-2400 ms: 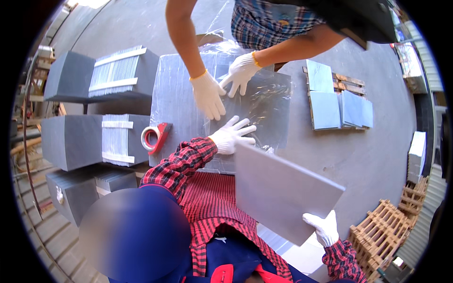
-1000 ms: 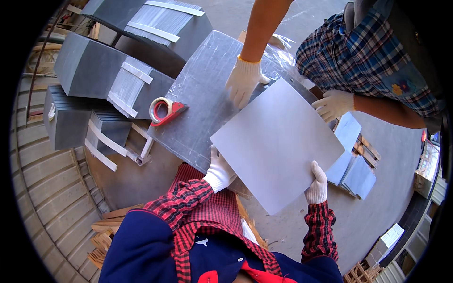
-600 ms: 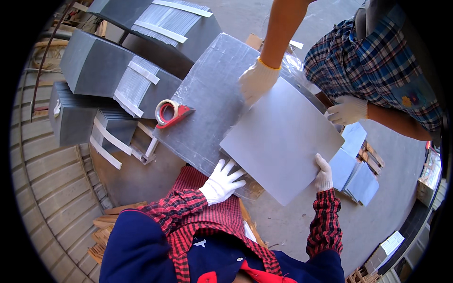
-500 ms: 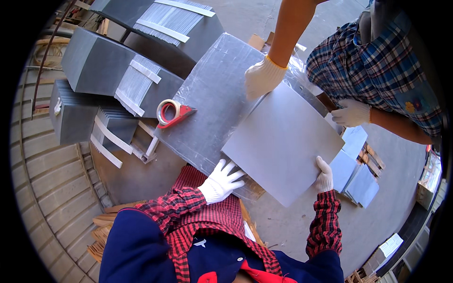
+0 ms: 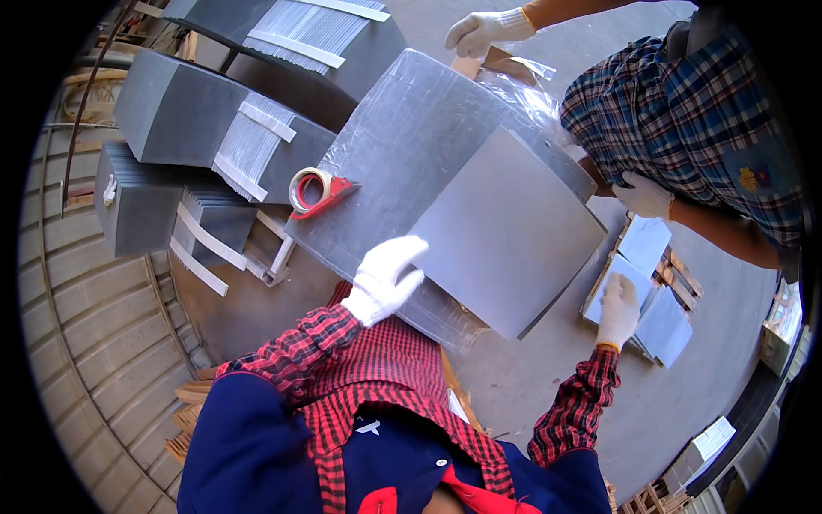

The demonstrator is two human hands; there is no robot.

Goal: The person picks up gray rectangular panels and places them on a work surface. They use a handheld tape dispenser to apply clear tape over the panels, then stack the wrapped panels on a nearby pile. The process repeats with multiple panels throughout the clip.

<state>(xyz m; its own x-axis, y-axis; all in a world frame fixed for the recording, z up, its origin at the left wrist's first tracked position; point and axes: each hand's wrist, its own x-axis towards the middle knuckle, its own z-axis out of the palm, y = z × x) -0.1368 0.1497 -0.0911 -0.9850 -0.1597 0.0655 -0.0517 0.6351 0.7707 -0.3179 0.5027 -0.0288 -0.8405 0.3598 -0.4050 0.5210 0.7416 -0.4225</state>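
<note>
A smooth grey square panel (image 5: 514, 231) lies flat on the plastic-wrapped grey table top (image 5: 402, 137), its near corner jutting past the edge. My left hand (image 5: 384, 281), in a white glove, hovers by the panel's left corner with thumb and fingers apart, holding nothing. To the right of the panel and away from it, my right hand (image 5: 618, 310) is raised with its gloved fingers stretched out. A red tape dispenser (image 5: 318, 194) with a roll of tape rests at the table top's left edge.
Across from me stands a co-worker in a plaid apron (image 5: 659, 120), one gloved hand (image 5: 488, 32) raised over the far corner. Strapped stacks of grey panels (image 5: 188, 111) stand at the left. More panels (image 5: 659, 317) lie on a low pallet at the right.
My right hand has let go of the panel's edge and moved right. My left hand has risen slightly. The panel has shifted away from me, and the co-worker's hand has lifted off it.
</note>
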